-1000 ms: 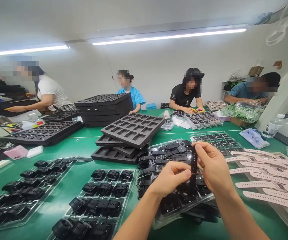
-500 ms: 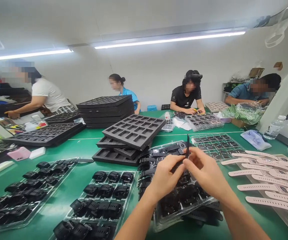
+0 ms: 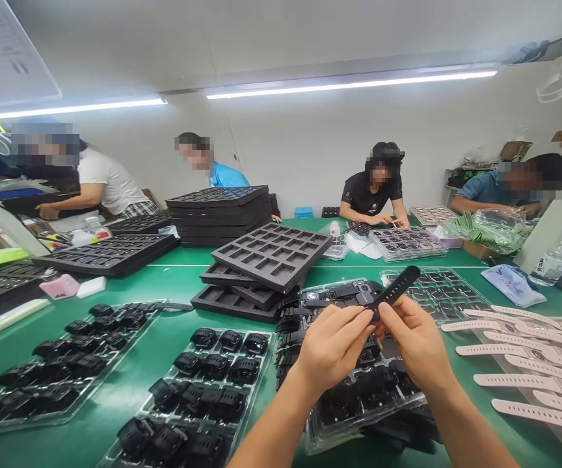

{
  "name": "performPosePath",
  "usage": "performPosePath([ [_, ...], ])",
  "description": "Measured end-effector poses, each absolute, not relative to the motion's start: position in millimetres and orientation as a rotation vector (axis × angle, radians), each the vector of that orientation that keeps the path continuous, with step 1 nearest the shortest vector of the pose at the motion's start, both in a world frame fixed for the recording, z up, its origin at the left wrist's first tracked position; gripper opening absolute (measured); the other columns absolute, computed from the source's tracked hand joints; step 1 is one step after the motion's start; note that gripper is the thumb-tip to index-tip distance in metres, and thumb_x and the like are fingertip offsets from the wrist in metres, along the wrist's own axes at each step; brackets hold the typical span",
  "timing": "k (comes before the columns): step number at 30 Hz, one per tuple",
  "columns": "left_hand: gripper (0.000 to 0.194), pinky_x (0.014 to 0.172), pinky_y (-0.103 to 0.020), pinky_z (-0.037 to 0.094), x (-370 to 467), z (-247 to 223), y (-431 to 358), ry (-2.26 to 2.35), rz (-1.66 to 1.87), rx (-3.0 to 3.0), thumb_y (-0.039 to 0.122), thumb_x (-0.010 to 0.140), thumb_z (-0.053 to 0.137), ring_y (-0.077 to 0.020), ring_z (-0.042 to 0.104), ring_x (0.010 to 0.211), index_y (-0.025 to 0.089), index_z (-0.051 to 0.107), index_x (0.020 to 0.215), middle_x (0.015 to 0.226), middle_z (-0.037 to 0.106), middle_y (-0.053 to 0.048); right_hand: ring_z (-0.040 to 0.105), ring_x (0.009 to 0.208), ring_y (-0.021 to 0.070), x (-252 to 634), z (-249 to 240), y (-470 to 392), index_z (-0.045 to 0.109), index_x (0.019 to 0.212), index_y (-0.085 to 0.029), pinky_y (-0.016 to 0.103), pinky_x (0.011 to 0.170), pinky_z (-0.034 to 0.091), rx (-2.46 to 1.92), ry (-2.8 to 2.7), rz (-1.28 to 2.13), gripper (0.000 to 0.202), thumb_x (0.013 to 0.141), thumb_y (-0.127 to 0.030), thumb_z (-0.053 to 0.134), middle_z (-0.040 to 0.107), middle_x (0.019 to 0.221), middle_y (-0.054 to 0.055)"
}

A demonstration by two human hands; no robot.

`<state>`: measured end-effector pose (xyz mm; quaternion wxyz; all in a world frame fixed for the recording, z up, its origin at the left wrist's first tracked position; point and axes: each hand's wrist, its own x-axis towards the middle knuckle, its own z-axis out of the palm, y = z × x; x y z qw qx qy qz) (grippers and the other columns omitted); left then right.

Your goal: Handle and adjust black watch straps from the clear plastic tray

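"While both hands are raised together, what exactly do they have hold of?"

"One black strap (image 3: 401, 284). It slants up to the right, its rounded, holed end free in the air, above a clear tray (image 3: 337, 430) loaded with black watches."

"And the grip?"

"Left hand (image 3: 332, 344): fingers brought together on the strap's lower end. Right hand (image 3: 410, 335): thumb and fingers pinched on it just beside them, no gap that I can see. Whether anything is joined to that lower end I cannot tell; the fingers cover it."

"So which step is this?"

"Fine fingertip work at the lower end, I'd judge. A next move would call for one hand steadying the strap while the other adjusts its pinch, without brushing the watches below."

"What lies around?"

"Curled black watches (image 3: 245, 370) to the left, pale pink straps (image 3: 520, 379) to the right, a black foam tray (image 3: 249, 272) tilted on others beyond, all on the green tabletop (image 3: 76, 448). Across it sits a person in a black shirt (image 3: 371, 193)."
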<state>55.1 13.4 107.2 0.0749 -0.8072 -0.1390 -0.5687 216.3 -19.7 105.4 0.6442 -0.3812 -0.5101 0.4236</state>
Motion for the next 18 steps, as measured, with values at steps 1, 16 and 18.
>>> performPosePath([
  [1, 0.029, 0.066, -0.031, 0.056, 55.6, 107.2, 12.5, -0.425, -1.716, -2.415, 0.005, 0.090, 0.065, -0.0188, 0.072, 0.082, 0.016, 0.065, 0.117, 0.101, 0.077, -0.011, 0.059, 0.065, 0.0137, 216.1, 106.0, -20.4, 0.069, 0.086, -0.022, 0.023, 0.061, 0.051, -0.881, -1.182, 0.939, 0.029, 0.092, -0.050, 0.071, 0.065, 0.073, -0.001],
  [16, 0.019, 0.067, -0.031, 0.054, 55.0, 111.5, 5.2, -0.664, -1.693, -2.563, 0.011, 0.094, 0.061, -0.0176, 0.069, 0.075, 0.018, 0.074, 0.106, 0.092, 0.079, -0.007, 0.056, 0.071, 0.0178, 218.4, 106.0, -20.9, 0.071, 0.083, -0.023, 0.028, 0.065, 0.048, -0.986, -1.413, 0.650, 0.030, 0.098, -0.046, 0.060, 0.060, 0.077, 0.001],
  [18, 0.016, 0.071, -0.031, 0.057, 54.3, 111.7, 6.5, -0.794, -1.864, -2.603, 0.014, 0.093, 0.064, -0.0177, 0.071, 0.078, 0.020, 0.076, 0.101, 0.090, 0.079, -0.006, 0.061, 0.092, 0.0214, 220.2, 103.8, -19.3, 0.075, 0.103, -0.027, 0.032, 0.081, 0.052, -0.952, -1.509, 0.606, 0.021, 0.098, -0.041, 0.061, 0.066, 0.100, 0.005],
])
